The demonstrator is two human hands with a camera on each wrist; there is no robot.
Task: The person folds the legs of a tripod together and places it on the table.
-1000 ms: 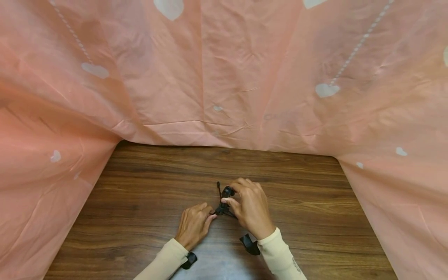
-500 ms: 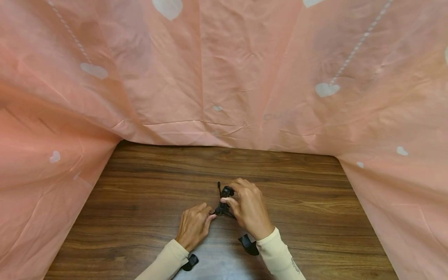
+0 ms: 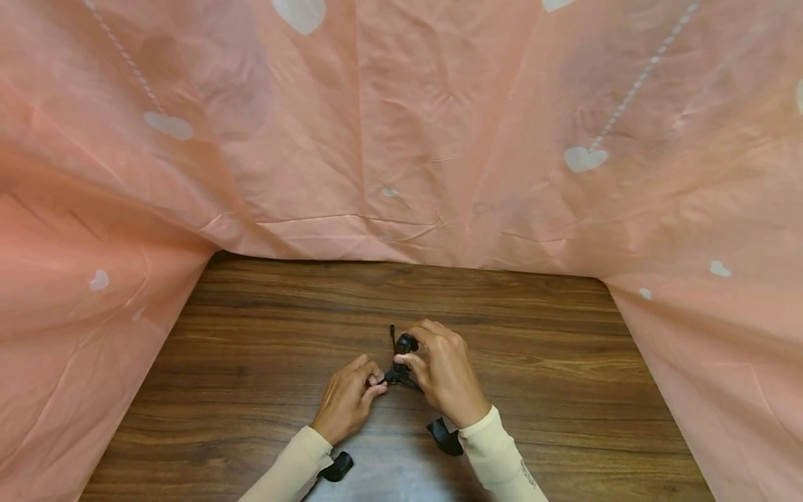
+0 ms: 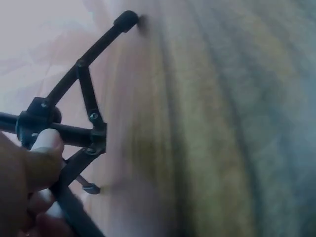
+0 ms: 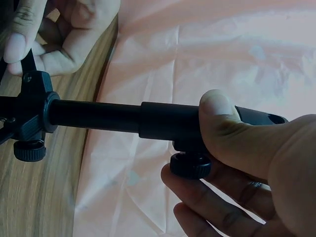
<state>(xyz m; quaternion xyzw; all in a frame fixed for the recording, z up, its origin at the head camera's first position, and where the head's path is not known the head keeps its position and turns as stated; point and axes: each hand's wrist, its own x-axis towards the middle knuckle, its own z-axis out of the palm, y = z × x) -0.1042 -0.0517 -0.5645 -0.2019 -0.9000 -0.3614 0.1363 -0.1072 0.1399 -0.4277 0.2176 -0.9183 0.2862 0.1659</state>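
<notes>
A small black tripod [image 3: 398, 371] stands on the wooden table with its legs spread. My right hand [image 3: 450, 376] grips the upper part of its column, thumb on the near side, close to a ribbed knob [image 5: 190, 165]. At the base, my left hand [image 3: 346, 403] pinches one tripod leg between thumb and fingers. Hinged braces [image 4: 89, 94] join the legs to the lower end of the centre tube in the left wrist view. A second knob [image 5: 29, 151] sits on the collar where the legs meet. The right fingers partly hide the tripod's top.
Brown wood-grain table [image 3: 533, 348] lies under the hands. Pink cloth with white hearts [image 3: 414, 139] hangs along the back and both sides. Black wrist cameras sit below the left wrist [image 3: 337, 467] and right wrist [image 3: 445, 438].
My left fingers have shifted slightly on the tripod leg, with the fingertips more visible now. The right hand keeps its grip on the column, and the tripod stays almost in place.
</notes>
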